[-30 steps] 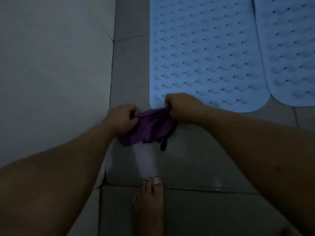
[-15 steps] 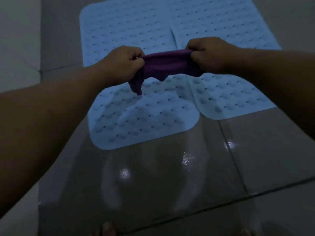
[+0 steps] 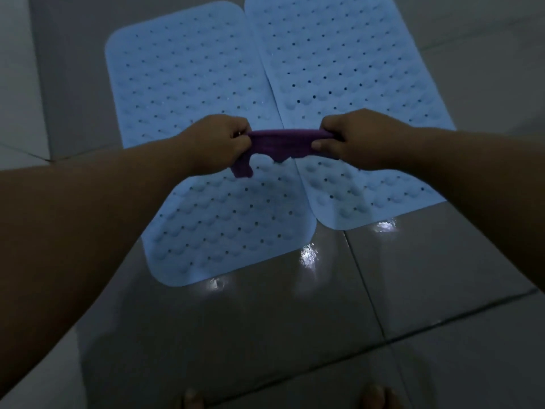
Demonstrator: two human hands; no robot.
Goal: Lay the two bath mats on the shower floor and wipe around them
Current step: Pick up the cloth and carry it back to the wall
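Two light blue bath mats with bumps and small holes lie flat side by side on the grey tiled shower floor [image 3: 265, 335]: the left mat [image 3: 188, 84] and the right mat [image 3: 339, 60], their long edges touching. A purple cloth [image 3: 280, 143] is stretched taut in the air above the mats. My left hand [image 3: 218, 143] grips its left end and my right hand [image 3: 351, 137] grips its right end. A loose corner of the cloth hangs down by my left hand.
The tiles in front of the mats shine wet with light reflections [image 3: 308, 256]. A pale wall [image 3: 17, 69] rises at the left. My toes [image 3: 374, 397] show at the bottom edge.
Both hands lifted the cloth from the floor by the left mat's corner and pulled it out straight over the mats. My view swung from the corner to both mats.
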